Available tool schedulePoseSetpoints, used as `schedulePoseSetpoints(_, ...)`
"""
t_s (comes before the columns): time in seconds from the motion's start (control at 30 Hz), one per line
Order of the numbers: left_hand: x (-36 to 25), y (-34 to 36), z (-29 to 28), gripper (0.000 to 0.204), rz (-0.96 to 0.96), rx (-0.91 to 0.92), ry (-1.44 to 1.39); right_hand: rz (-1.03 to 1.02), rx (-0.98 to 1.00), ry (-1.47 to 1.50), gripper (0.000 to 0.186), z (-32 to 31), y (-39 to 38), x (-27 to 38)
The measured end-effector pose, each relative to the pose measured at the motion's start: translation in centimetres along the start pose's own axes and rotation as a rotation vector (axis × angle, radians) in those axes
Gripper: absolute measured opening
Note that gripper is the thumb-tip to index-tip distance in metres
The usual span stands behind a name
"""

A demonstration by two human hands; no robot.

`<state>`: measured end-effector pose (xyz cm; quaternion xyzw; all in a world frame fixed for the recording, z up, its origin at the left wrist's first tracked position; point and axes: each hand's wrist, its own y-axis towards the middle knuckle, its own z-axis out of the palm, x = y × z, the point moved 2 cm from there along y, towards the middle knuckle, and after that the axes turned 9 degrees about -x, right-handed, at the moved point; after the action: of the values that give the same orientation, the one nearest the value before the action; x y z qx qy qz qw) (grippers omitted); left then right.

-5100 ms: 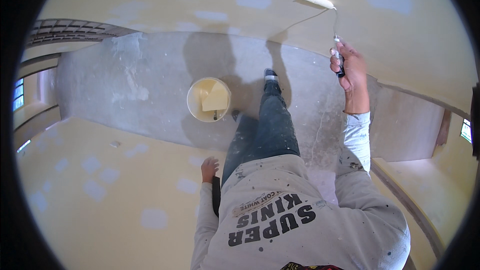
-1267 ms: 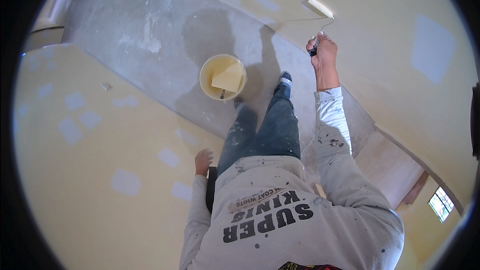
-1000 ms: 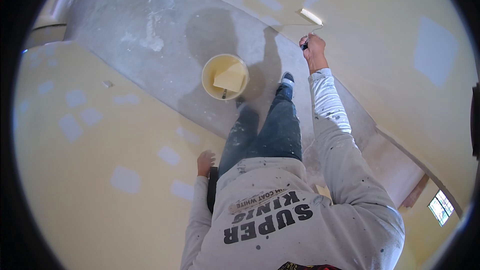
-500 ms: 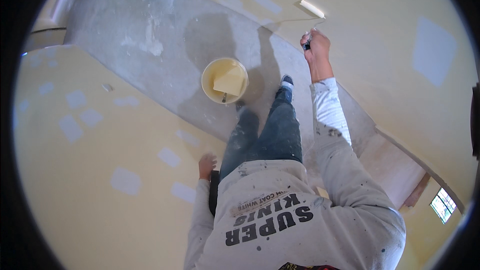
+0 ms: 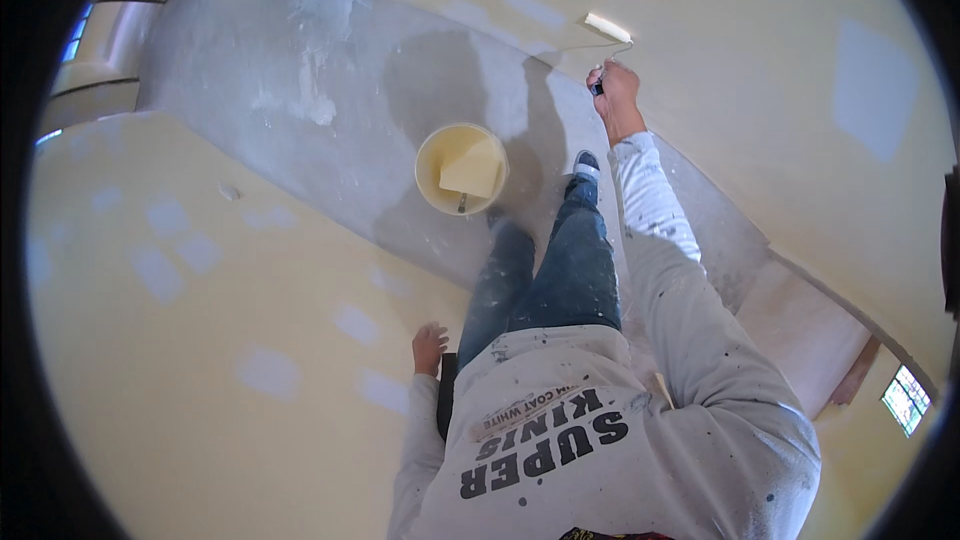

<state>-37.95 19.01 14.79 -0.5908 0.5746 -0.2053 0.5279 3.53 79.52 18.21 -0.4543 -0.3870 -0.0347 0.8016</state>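
Observation:
My right hand is wrapped round the dark handle of a small paint roller, arm stretched forward. Its pale sleeve lies against or just off the cream wall on the right, joined to the handle by a thin wire frame. Low at my left side, my left hand hangs with nothing in it, fingers loosely bent and apart, near the left wall. On the floor ahead of my feet stands a round bucket with cream paint inside. A pale flat board leans in it, a short dark handle at its near end.
A grey, paint-stained floor runs between the two cream walls. Whitish patches mark the left wall and the right one. At far left is a doorway-like opening. A small barred window shows at lower right.
The roller and my right hand have shifted left and slightly nearer along the right wall. The whole view has tilted a little. My left hand stays at my side, still empty.

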Motion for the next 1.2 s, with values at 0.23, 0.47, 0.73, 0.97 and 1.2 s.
schedulePoseSetpoints(0.23,-1.3,1.9,1.2,0.034,-0.018,-0.031,0.024,-0.152,0.16,-0.007,0.007,1.8,-7.9,2.9)
schedulePoseSetpoints(0.47,-2.5,1.8,1.1,0.032,0.023,0.02,-0.024,-0.143,0.072,-0.014,0.008,0.9,-6.5,2.7)
schedulePoseSetpoints(0.73,-1.3,0.8,0.7,0.034,0.009,0.007,-0.043,-0.093,0.044,-0.001,0.007,0.9,-3.9,0.9)
schedulePoseSetpoints(0.97,-2.6,-1.6,-0.2,0.035,0.009,-0.016,0.003,-0.049,0.011,-0.013,0.006,-0.3,-0.3,-0.1)
schedulePoseSetpoints(1.2,-3.6,2.3,0.4,0.035,-0.003,-0.02,0.04,-0.153,0.116,0.02,0.011,2.0,-9.7,3.6)
